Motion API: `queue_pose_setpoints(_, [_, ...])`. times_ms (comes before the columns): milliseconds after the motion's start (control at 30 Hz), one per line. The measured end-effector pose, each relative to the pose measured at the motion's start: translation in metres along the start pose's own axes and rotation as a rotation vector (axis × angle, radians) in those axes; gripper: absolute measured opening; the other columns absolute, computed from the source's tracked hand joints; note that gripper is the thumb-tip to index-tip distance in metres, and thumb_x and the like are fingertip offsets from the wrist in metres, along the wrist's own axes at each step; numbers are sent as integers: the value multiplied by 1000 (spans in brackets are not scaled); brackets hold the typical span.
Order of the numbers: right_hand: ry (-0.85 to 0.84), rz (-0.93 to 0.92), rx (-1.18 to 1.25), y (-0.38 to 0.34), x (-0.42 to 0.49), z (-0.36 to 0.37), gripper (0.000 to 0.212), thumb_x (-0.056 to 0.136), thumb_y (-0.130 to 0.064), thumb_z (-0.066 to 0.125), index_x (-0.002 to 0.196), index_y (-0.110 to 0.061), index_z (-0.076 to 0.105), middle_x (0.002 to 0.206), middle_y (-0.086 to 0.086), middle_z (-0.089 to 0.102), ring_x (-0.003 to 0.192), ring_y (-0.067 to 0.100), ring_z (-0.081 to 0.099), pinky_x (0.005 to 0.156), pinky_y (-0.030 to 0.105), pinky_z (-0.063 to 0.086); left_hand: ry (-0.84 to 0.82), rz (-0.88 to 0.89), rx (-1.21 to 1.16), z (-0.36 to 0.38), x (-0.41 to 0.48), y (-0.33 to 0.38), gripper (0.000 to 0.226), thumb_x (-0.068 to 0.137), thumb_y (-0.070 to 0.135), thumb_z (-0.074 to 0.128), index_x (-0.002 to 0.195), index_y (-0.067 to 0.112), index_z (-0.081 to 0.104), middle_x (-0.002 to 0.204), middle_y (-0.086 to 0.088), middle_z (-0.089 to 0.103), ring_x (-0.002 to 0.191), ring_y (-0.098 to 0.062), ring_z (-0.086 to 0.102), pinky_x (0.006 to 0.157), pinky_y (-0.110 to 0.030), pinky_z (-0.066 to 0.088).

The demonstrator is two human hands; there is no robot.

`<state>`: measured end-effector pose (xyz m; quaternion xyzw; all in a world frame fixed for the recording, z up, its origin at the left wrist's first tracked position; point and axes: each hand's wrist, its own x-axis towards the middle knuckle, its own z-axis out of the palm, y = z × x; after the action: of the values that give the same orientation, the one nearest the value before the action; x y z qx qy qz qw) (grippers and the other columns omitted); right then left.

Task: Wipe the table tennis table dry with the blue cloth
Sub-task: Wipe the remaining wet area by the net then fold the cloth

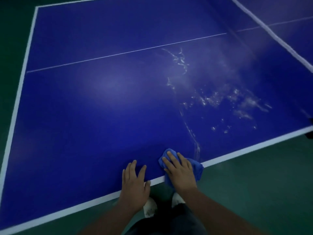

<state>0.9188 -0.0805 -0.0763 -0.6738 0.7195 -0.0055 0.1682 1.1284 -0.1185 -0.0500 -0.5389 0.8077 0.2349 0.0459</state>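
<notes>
A blue table tennis table [94,106] with white edge lines fills most of the view. My right hand [180,173] presses flat on a crumpled blue cloth [198,168] at the table's near edge; part of the cloth hangs over that edge. Just left of it, my left hand [134,183] rests flat on the table with its fingers spread and holds nothing. Water drops and streaks [218,100] glisten on the right half of the surface, and one thin wet trail [193,136] runs down toward the cloth.
The net [271,31] crosses the top right corner. A thin white centre line [118,54] runs across the table. Green floor [254,184] surrounds the table, and my shoes [149,206] show below its near edge. A dark object [310,133] sits at the right edge.
</notes>
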Motion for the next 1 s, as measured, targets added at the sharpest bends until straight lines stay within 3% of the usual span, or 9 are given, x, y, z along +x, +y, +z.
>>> queue_pose_setpoints(133, [95,104,-53,81,-30,7,53,82,-21,46,134,-23,48,142,7,57,108,36,54,78,44,50,-51,73,51,-10,9,6,60,104,43,39,158,22,24,165,-14,-3,153,-32,-6,117,-40,-14])
queue_pose_setpoints(333, [436,963,258,211,-98,-64,30,100,-19,42,125,-15,58,134,11,54,98,42,51,78,44,46,-67,126,92,-19,24,30,61,105,44,39,158,21,21,165,-14,-6,153,-31,-8,119,-41,-12])
queue_pose_setpoints(467, [494,858,180,193,-78,-69,45,92,-8,32,129,-8,59,139,16,53,110,41,57,87,46,49,-91,109,53,-14,27,42,61,104,45,40,158,23,21,165,-12,-8,153,-30,-9,122,-43,-7])
queue_pose_setpoints(533, [473,509,210,147,-53,-43,41,94,-6,40,129,2,60,141,24,51,125,46,52,104,55,42,-94,109,42,-11,27,48,62,104,45,42,158,22,23,165,-12,-8,153,-30,-9,123,-44,-5])
queue_pose_setpoints(567, [674,169,334,114,-39,-43,41,94,-7,42,131,2,58,145,24,45,130,45,47,110,51,35,-95,106,40,-12,26,50,62,104,44,42,158,22,23,165,-12,-8,153,-30,-8,123,-44,-5])
queue_pose_setpoints(600, [550,246,-25,82,-26,-32,41,94,-11,46,133,-3,58,148,20,42,129,42,47,108,46,35,-101,98,42,-12,26,49,62,104,44,42,158,23,22,165,-12,-8,153,-30,-9,123,-44,-5])
queue_pose_setpoints(767, [93,45,209,-32,-4,-3,49,82,-47,57,130,-37,56,144,-8,54,119,27,49,82,38,55,-129,63,140,-17,29,42,61,103,49,40,157,27,21,166,-9,-11,153,-29,-7,123,-44,0])
queue_pose_setpoints(900, [85,121,74,13,-14,15,46,82,-36,49,127,-37,58,142,-6,55,110,30,58,74,39,56,-127,69,149,-15,37,25,62,102,48,43,157,28,22,166,-10,-8,153,-29,-3,124,-45,4])
queue_pose_setpoints(1000, [144,356,-64,81,-18,-13,53,94,-22,45,146,-30,39,159,0,33,122,35,51,87,42,51,-127,101,159,-14,41,14,62,103,47,42,158,28,21,165,-11,-8,153,-30,-4,125,-46,2])
